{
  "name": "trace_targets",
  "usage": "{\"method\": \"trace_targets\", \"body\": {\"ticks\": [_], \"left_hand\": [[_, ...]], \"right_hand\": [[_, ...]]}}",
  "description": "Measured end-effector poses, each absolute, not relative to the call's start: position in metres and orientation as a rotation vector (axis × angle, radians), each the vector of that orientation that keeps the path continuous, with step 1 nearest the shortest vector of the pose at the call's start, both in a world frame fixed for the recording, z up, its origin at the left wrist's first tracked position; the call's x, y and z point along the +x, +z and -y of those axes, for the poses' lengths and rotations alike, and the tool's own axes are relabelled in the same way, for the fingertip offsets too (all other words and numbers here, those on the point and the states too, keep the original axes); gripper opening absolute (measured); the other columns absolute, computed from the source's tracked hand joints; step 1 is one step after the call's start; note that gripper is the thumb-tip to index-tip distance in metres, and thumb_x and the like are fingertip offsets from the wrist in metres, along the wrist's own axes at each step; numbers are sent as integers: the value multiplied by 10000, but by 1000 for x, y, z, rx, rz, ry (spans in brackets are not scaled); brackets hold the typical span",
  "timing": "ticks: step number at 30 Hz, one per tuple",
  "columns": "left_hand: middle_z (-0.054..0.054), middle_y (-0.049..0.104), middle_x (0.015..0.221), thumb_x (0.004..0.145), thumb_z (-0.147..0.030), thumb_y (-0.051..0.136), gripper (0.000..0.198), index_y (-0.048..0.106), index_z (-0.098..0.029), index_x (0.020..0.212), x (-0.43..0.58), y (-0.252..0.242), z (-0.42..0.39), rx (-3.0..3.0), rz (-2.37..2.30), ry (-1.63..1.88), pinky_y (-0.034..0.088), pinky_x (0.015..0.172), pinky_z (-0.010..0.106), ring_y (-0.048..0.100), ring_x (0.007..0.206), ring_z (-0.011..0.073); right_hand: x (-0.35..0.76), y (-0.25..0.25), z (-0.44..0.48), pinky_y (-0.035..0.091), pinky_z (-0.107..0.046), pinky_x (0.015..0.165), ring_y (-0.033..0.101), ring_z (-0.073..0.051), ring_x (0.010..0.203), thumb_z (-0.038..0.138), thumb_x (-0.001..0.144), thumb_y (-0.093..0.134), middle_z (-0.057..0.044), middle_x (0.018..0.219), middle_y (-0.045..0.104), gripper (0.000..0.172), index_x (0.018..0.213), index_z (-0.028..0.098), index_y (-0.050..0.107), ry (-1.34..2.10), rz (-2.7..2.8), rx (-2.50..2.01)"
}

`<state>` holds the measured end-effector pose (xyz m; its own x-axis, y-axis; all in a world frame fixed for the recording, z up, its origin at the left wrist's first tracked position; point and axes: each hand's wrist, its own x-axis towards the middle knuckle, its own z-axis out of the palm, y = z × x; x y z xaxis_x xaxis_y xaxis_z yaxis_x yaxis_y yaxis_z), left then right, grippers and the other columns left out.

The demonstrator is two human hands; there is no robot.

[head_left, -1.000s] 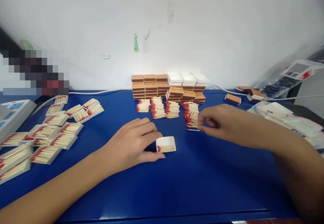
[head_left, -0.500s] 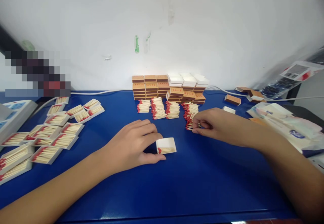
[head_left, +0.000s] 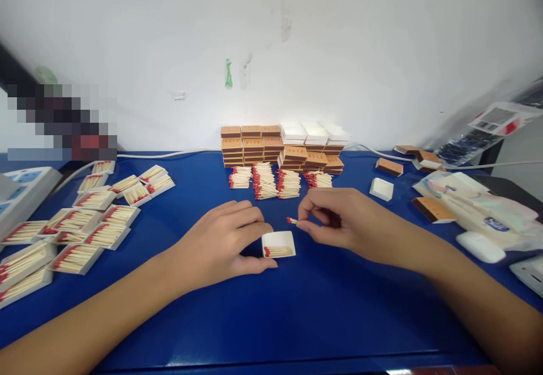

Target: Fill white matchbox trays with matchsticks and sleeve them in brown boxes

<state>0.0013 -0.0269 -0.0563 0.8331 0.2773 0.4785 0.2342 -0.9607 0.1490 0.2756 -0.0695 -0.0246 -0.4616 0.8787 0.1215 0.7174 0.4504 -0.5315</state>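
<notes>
On the blue table, a white matchbox tray (head_left: 279,238) holds some red-tipped matches (head_left: 280,251) along its near side. My left hand (head_left: 233,236) grips this tray by its left end, between thumb and index finger. Just right of and above the tray, my right hand (head_left: 335,216) pinches a match (head_left: 291,220), its red head pointing left. Most of that match is hidden by the fingers. Beyond the hands lie several piles of loose matches (head_left: 265,181), with the rightmost pile (head_left: 319,179) partly behind my right hand.
Brown matchboxes (head_left: 253,146) and white trays (head_left: 315,132) are stacked against the wall. Filled trays (head_left: 107,235) crowd the left side beside a power strip (head_left: 31,191). To the right are a small white tray (head_left: 381,189), a matchbox sleeve (head_left: 433,210) and a tissue pack (head_left: 483,211).
My right hand has moved left from the rightmost match pile toward the tray, with a match now showing between its fingers. My left hand and the tray have stayed in place.
</notes>
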Motion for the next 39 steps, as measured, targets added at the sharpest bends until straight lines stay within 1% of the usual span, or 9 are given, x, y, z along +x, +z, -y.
{"method": "trace_targets", "body": {"ticks": [3, 6, 13, 20, 23, 26, 33, 36, 39], "left_hand": [[60, 708, 946, 940, -466, 772, 375, 718, -141, 1121, 1, -57, 26, 2940, -386, 789, 500, 774, 334, 636, 823, 197], [55, 709, 938, 947, -494, 750, 389, 711, -148, 1123, 1, -56, 25, 2961, -372, 789, 495, 765, 331, 631, 817, 193], [49, 712, 932, 949, -519, 738, 398, 708, -151, 1099, 1, -57, 23, 2952, -379, 795, 502, 758, 329, 630, 806, 182], [52, 713, 940, 925, -486, 779, 379, 718, -137, 1060, 3, -58, 24, 2919, -376, 773, 509, 770, 337, 642, 813, 188], [52, 714, 937, 919, -490, 785, 383, 719, -134, 1044, 3, -57, 24, 2918, -379, 782, 507, 763, 339, 643, 809, 189], [45, 712, 920, 931, -488, 775, 369, 726, -143, 1050, 3, -57, 24, 2913, -399, 765, 504, 762, 333, 645, 806, 184], [48, 717, 919, 950, -464, 764, 331, 750, -162, 1086, 1, -58, 25, 2878, -454, 690, 512, 750, 326, 653, 809, 183], [45, 724, 936, 940, -380, 767, 242, 755, -181, 1077, 2, -55, 28, 2821, -499, 668, 523, 755, 324, 661, 818, 183], [41, 726, 935, 905, -290, 759, 187, 751, -185, 1060, 3, -51, 32, 2779, -543, 680, 533, 770, 333, 662, 819, 186]], "right_hand": [[263, -24, 78, 343, -243, 566, 440, -109, 593, 299, 1004, 644, 63, 684, 446, 129, 899, 226, 653, 579, 2291, -1246], [261, -25, 80, 347, -245, 581, 454, -108, 606, 250, 995, 646, 58, 698, 459, 84, 918, 219, 658, 541, 2298, -1230], [258, -27, 79, 354, -250, 589, 479, -119, 622, 243, 989, 654, 44, 706, 494, 73, 925, 215, 673, 556, 2316, -1255], [243, -38, 84, 367, -276, 629, 532, -134, 651, 298, 1020, 625, 16, 782, 600, 127, 963, 202, 685, 596, 2403, -1285], [243, -38, 85, 369, -288, 648, 559, -150, 684, 242, 1005, 613, 0, 820, 636, 93, 966, 200, 686, 520, 2459, -1312], [253, -30, 84, 366, -290, 643, 562, -150, 672, 208, 990, 601, -3, 804, 646, 116, 945, 212, 708, 437, 2458, -1303], [309, -10, 60, 330, -321, 605, 523, -170, 598, 346, 984, 588, -5, 667, 589, 200, 876, 230, 710, 41, 2285, -1531], [323, -13, 53, 307, -310, 568, 480, -151, 545, 349, 951, 619, 13, 612, 561, 198, 825, 238, 725, 176, 2396, -1589], [324, -19, 50, 327, -297, 568, 508, -146, 568, 331, 943, 628, 5, 664, 626, 194, 826, 238, 751, 369, 2504, -1581]]}}
